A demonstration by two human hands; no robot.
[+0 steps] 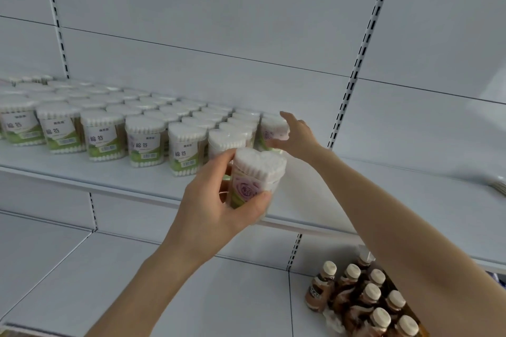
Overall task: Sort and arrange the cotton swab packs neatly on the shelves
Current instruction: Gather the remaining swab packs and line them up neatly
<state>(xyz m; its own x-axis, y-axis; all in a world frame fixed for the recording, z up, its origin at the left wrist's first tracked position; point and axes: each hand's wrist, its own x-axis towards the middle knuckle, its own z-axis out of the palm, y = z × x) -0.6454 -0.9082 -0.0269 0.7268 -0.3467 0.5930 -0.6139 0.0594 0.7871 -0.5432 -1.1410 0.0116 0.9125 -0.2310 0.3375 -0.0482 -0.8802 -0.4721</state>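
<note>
Low at five o'clock, on the lower shelf: brown drink bottles with cream caps (pixel 369 298). Near centre, gripped in the left hand (pixel 219 200), thumb and fingers curled round it: a clear heart-shaped cotton swab pack with a pink rose label (pixel 257 172), held over the front edge of the white metal shelf (pixel 369 200). Beyond, toward one o'clock, pinched between thumb and forefinger of the right hand (pixel 297 135): a second pink-labelled pack (pixel 273 128), at the right end of the green-labelled rows (pixel 147 139). Probably best served by squaring that far pack flush with its neighbour, label forward, then setting the held one upright in front.

held pack (pixel 257 175): heart-shaped, pink-labelled, upright | end pack (pixel 273 128): pink-labelled, gripped | shelf packs (pixel 104 131): green-labelled rows
</note>
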